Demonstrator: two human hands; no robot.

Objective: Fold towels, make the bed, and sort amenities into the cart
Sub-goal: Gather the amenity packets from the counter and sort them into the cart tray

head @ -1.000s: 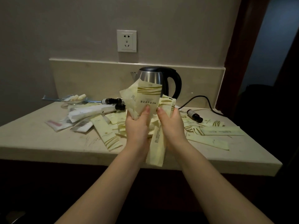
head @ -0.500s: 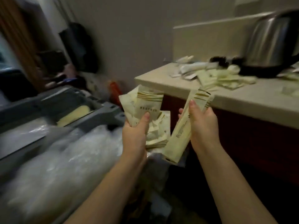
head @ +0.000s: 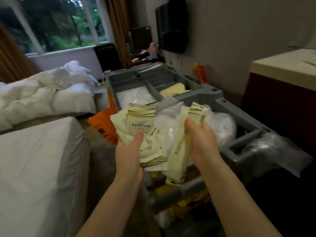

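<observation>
Bed (head: 34, 159) and window (head: 51, 23) are now seen at the left, whereas a second ago the desk (head: 287, 65) was faced squarely; it is now pushed to the right edge of the view. Both bundles are kept as before. A fan of cream sachets (head: 140, 120) is pinched by the left grip (head: 130, 151), and long cream packets (head: 181, 151) are clasped by the right grip (head: 203, 142), both above the near edge of the grey cart (head: 210, 100). In its top tray, stacked cream packs (head: 174, 89) are held in the far right compartment, white wrapped goods (head: 135, 96) in the compartment to its left, and crumpled clear bags (head: 220, 125) in the near bay.
</observation>
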